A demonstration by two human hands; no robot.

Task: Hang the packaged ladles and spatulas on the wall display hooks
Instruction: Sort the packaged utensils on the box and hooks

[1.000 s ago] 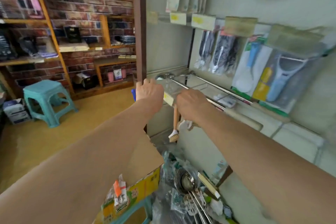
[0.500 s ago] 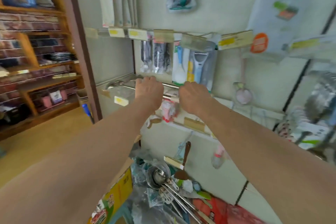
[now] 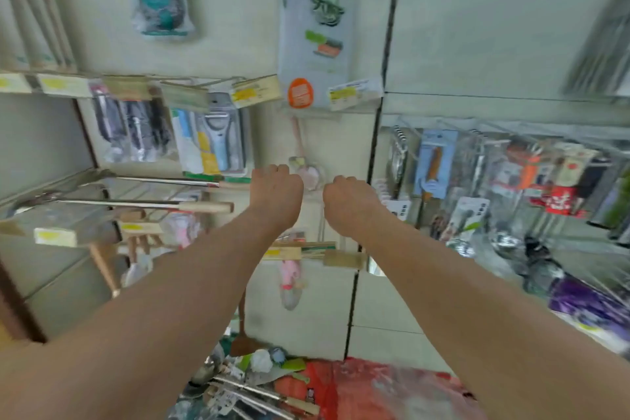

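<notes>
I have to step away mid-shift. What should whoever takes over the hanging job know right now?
Left hand: raised to the wall, fingers curled; a held item can't be made out.
Right hand: same, beside it, apart from the left.
Both hands are in front of a pink utensil hanging on the wall.
Done: two wooden-handled ladles hang on hooks at the left.
Left: more packaged utensils lie in the pile on the floor below, next to a red bag.
</notes>
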